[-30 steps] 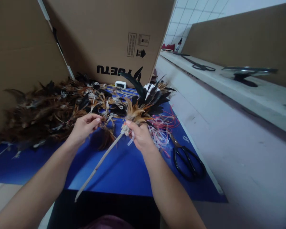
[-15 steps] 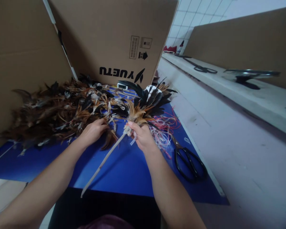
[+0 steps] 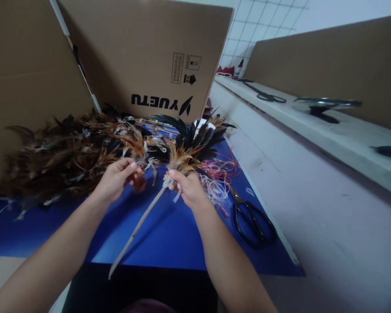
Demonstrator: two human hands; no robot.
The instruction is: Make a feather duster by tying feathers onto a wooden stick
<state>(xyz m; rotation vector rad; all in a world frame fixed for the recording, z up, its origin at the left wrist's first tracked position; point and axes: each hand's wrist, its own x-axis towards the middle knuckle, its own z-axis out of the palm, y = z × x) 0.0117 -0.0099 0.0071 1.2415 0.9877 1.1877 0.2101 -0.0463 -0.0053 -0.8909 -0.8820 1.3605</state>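
My right hand (image 3: pixel 186 184) is closed round the base of a feather bundle (image 3: pixel 182 158) with orange-brown and glossy black feathers. A thin pale stick (image 3: pixel 137 232) runs from that base down to the lower left. My left hand (image 3: pixel 119 176) pinches a small tuft of brown feathers (image 3: pixel 139 182), raised a little above the blue tabletop (image 3: pixel 150 250). Just behind and left of it lies a wide pile of brown and black feathers (image 3: pixel 58 161).
Black-handled scissors (image 3: pixel 254 224) lie right of my right hand, near tangled pink and white strings (image 3: pixel 217 180). Cardboard (image 3: pixel 143 52) stands behind the pile. A ledge (image 3: pixel 280 108) on the right holds more scissors (image 3: pixel 270 97) and a small bottle (image 3: pixel 239 69).
My left hand has lifted off the edge of the pile with a brown tuft between its fingers. The right hand still holds the bundle; the whole view has shifted slightly.
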